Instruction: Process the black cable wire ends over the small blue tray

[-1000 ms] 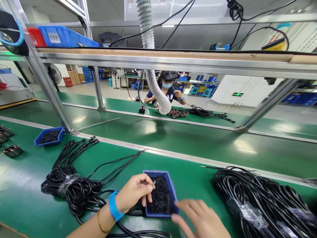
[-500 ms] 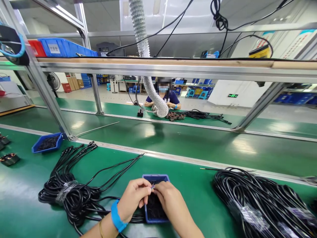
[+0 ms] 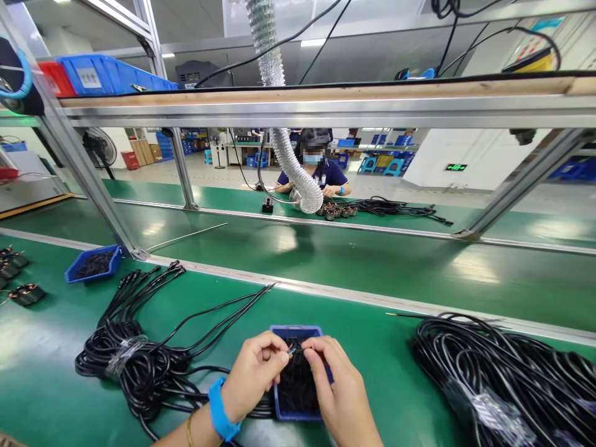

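A small blue tray (image 3: 279,406) full of short black sleeve pieces sits on the green bench in front of me. Both my hands hover over it with their fingertips meeting. My left hand (image 3: 254,372), with a blue wristband, pinches the bare tip of a thin black cable. My right hand (image 3: 338,388) pinches a small black piece against that same tip. The cable runs down to a taped bundle of black cables (image 3: 135,366) lying left of the tray.
A large coil of black cables (image 3: 503,379) lies at the right. A second blue tray (image 3: 93,266) and small wound coils (image 3: 25,293) sit at far left. Beyond the conveyor, a person works at the opposite bench beside a silver duct hose (image 3: 291,164).
My right hand came up from the tray's near edge to meet my left hand's fingertips over the tray. The view shifted slightly.
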Demonstrator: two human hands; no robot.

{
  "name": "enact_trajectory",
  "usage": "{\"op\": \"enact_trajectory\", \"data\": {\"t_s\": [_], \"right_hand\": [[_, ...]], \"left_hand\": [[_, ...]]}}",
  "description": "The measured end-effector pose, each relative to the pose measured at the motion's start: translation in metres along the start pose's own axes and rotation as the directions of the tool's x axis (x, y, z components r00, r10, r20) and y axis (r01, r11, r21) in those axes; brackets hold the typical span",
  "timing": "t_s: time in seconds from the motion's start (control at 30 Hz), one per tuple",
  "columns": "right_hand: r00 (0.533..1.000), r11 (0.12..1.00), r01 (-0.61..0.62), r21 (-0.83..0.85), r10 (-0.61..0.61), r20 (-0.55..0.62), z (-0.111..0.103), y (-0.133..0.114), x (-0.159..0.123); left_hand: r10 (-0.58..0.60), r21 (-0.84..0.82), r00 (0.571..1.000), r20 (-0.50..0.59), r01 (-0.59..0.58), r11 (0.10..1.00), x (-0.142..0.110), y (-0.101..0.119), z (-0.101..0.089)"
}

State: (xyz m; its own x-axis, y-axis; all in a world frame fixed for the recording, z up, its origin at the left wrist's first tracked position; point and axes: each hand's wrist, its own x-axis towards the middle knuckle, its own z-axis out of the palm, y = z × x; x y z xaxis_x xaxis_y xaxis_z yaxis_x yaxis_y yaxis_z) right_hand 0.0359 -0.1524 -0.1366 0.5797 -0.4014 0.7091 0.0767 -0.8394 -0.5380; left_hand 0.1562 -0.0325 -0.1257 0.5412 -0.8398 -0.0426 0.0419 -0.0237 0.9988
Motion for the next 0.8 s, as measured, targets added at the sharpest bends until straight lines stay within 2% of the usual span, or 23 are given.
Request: {"op": "enact_trajectory", "data": {"t_s": [0.2,0.43,0.53,0.8], "right_hand": [[0.996,0.993,0.075,-0.093,-0.071,0.047,-0.004,0.006,-0.002],[0.996,0.993,0.09,-0.078,-0.09,0.004,-0.007,-0.006,0.004],[0.995,0.993,0.098,-0.065,-0.096,0.026,-0.008,-0.008,0.005],[0.984,1.0,-0.031,-0.001,0.031,0.174,-0.012,-0.008,0.003]], "left_hand": [[0.053,0.006,0.998,0.023,-0.053,0.999,-0.001,0.0,-0.001],[0.081,0.011,0.996,0.032,-0.082,0.997,-0.001,-0.001,-0.001],[0.114,0.048,0.993,0.026,-0.115,0.992,-0.001,-0.001,-0.001],[0.21,0.28,0.976,-0.049,-0.189,0.941,-0.007,0.0,-0.001]]}}
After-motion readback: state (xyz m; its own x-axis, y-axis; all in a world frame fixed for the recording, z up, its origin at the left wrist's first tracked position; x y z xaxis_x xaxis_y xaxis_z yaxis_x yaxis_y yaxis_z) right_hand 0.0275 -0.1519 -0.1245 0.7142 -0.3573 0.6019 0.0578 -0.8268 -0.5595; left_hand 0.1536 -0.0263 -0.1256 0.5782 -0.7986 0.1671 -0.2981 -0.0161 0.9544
